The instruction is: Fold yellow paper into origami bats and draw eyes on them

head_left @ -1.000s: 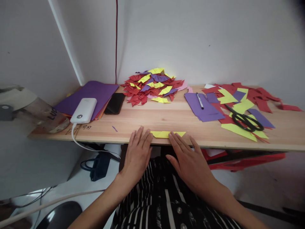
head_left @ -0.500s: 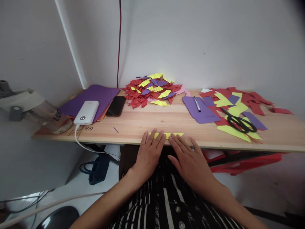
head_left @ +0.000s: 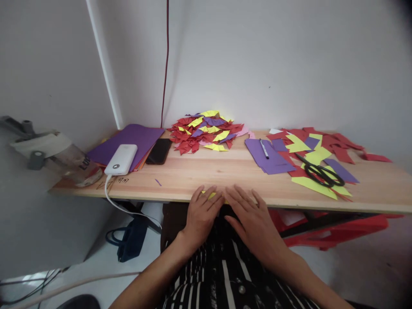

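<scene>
My left hand (head_left: 202, 210) and my right hand (head_left: 249, 214) lie flat at the near edge of the wooden table (head_left: 206, 171), fingers stretched out side by side. Under their fingertips lies a folded yellow paper strip (head_left: 211, 195), almost wholly covered; only a small yellow patch shows between the left fingers. Both hands press down on it. My striped clothing shows below the hands.
A pile of folded red, yellow and purple paper pieces (head_left: 207, 131) sits at the back. Purple sheets (head_left: 128, 139), a white power bank (head_left: 121, 159) and a black phone (head_left: 159, 151) lie left. A pen (head_left: 264, 149), black scissors (head_left: 318, 171) and paper scraps lie right.
My hands have slid together over the yellow strip, which was mostly visible a second ago and is now nearly covered. The view has shifted so the table sits lower.
</scene>
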The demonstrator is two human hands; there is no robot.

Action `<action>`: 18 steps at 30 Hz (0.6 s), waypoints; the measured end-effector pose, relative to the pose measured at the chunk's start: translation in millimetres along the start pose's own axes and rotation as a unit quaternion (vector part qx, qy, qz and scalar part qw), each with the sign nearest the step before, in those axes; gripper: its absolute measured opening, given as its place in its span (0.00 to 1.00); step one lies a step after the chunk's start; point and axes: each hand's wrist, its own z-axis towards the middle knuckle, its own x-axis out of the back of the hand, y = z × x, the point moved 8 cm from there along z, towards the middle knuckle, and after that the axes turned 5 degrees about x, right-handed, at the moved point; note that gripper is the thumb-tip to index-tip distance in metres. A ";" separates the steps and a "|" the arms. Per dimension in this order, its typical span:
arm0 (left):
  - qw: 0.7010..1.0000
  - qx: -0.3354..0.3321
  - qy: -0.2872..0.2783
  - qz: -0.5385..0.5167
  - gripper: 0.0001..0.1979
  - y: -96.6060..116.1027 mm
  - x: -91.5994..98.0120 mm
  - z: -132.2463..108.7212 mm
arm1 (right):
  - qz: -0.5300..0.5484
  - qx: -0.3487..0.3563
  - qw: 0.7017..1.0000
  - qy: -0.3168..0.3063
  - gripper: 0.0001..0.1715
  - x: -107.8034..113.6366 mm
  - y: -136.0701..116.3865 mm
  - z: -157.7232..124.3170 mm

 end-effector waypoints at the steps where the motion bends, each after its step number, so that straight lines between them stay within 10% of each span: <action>1: 1.000 -0.004 0.012 -0.015 0.14 -0.8 2.0 0.6 | 0.012 0.004 1.000 0.016 0.23 -0.3 -1.4 3.6; 8: 0.994 0.042 -0.057 -0.079 0.11 -17.8 1.8 47.5 | 0.061 0.012 0.998 0.017 0.15 8.4 24.9 47.8; 18: 0.917 0.214 -0.221 -0.255 0.10 -106.9 -59.7 147.9 | 0.249 -0.026 0.968 0.005 0.22 -20.1 112.9 145.4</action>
